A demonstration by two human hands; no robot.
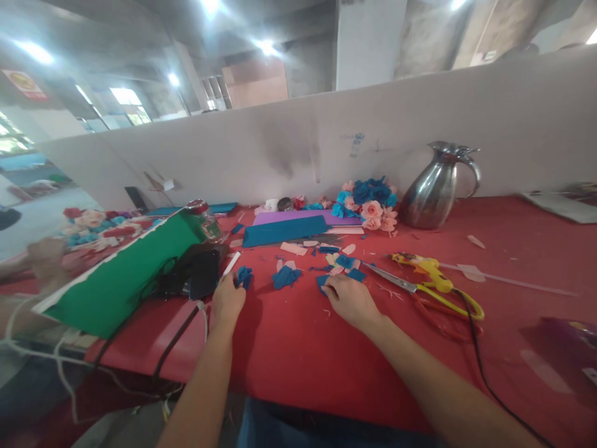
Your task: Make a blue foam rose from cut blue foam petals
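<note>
My left hand [228, 300] is closed at the left of the work area, its fingertips pinching a crumpled blue crepe paper piece [244, 277]. A white strip [232, 264] sticks up just behind those fingers. My right hand [349, 298] rests on the table with its fingers curled over a flat blue paper piece [321, 283]; the fingertips are partly hidden. Between my hands lies a gathered blue paper petal [286, 276]. Beyond my right hand is a small pile of blue and pink paper scraps [344, 261]. Scissors [396, 280] with yellow and red handles lie to its right.
A yellow glue gun [433, 274] with a black cord lies by the scissors. Behind stand a paper flower bunch [372, 205], blue sheets [284, 231] and a steel jug [431, 190]. A green board [125, 274] and glass jar [204, 221] border the left; another person's hand [46, 261] is beyond.
</note>
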